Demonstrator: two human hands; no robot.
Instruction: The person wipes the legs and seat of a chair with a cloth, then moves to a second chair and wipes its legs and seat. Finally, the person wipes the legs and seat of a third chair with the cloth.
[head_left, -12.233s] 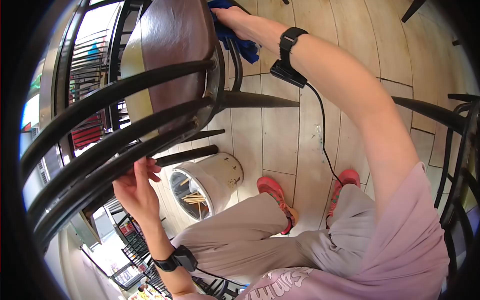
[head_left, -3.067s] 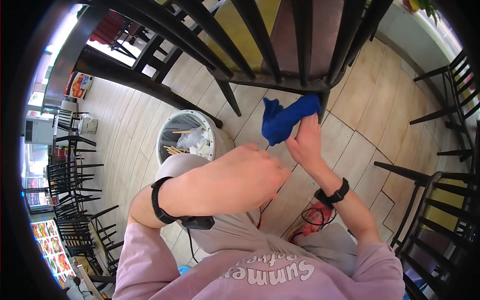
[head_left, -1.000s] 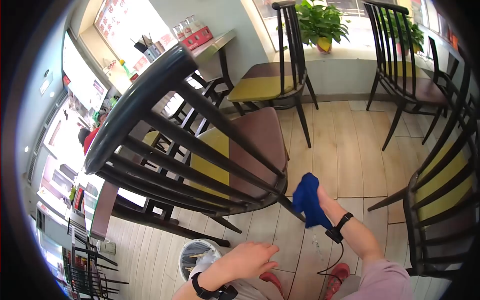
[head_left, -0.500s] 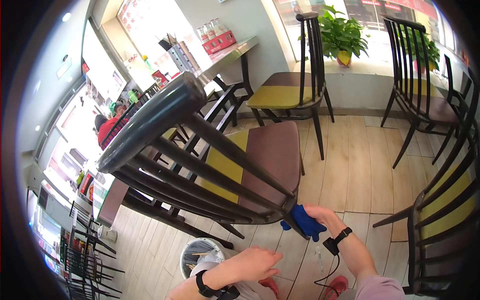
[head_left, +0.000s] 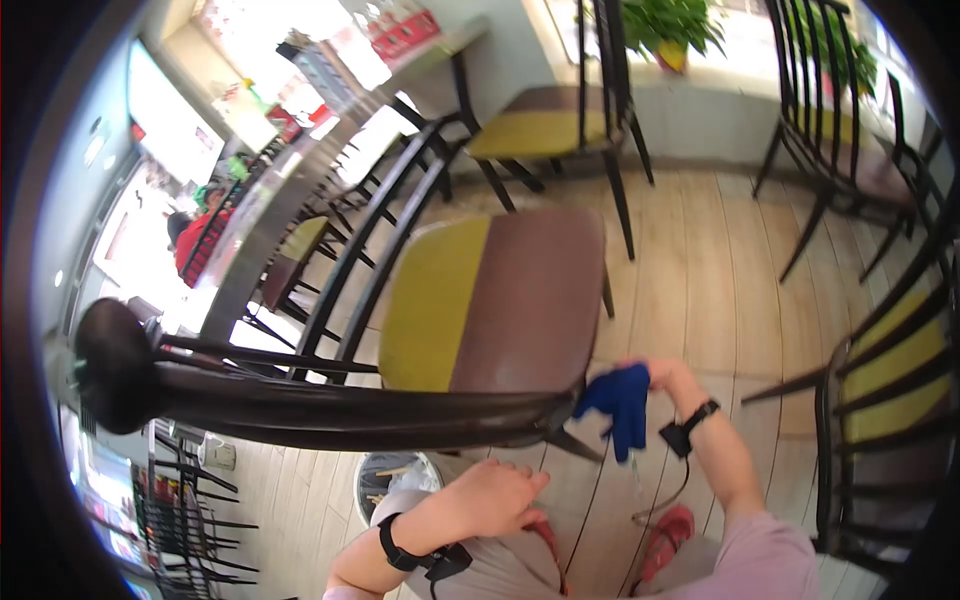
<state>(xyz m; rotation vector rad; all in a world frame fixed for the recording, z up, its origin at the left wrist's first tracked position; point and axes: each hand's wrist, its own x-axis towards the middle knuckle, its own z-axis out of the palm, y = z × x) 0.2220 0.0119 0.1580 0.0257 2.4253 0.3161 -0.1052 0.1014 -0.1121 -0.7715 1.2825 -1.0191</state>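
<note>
In the head view, my right hand point(head_left: 660, 376) is closed on a blue cloth point(head_left: 622, 405), which hangs down beside the near right corner of a dark wooden chair. The chair's seat point(head_left: 530, 300) is half yellow-green and half brown. Its dark back point(head_left: 330, 403) crosses the view in front of me. My left hand point(head_left: 505, 497) is held low in front of my lap, near the chair back, with loosely bent fingers and nothing in it. The right fingers are partly hidden by the cloth.
A bin point(head_left: 375, 485) with a plastic liner stands by my left forearm. Another chair point(head_left: 890, 420) is close on my right, and a further chair point(head_left: 545, 125) is by the wall. A long table point(head_left: 265, 200) runs along the left. A seated person point(head_left: 200, 235) is far back.
My view has tilted, so the chair back now appears lower and more from above. My right hand and the blue cloth appear slightly higher. My left hand stays low and empty.
</note>
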